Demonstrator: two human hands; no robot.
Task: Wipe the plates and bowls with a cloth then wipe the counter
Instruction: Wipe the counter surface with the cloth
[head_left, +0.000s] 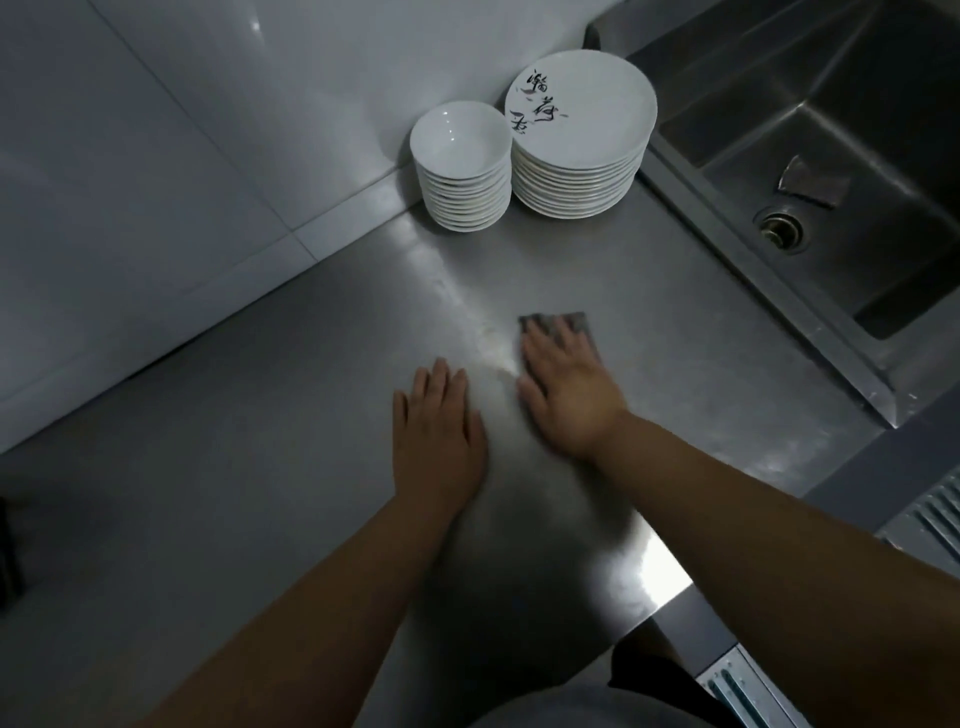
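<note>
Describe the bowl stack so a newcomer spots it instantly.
Find the steel sink at the right of the counter; left of it, against the tiled wall, stand two white stacks. The bowl stack is the left one: narrower and plain, whereas the plate stack carries black calligraphy.

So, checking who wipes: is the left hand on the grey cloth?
No, the right hand presses the grey cloth; the left hand rests on the steel counter.

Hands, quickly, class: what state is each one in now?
Left hand: open, flat on the brushed steel counter, holding nothing.
Right hand: open, pressing the grey rectangular cloth flat against the counter.
</note>
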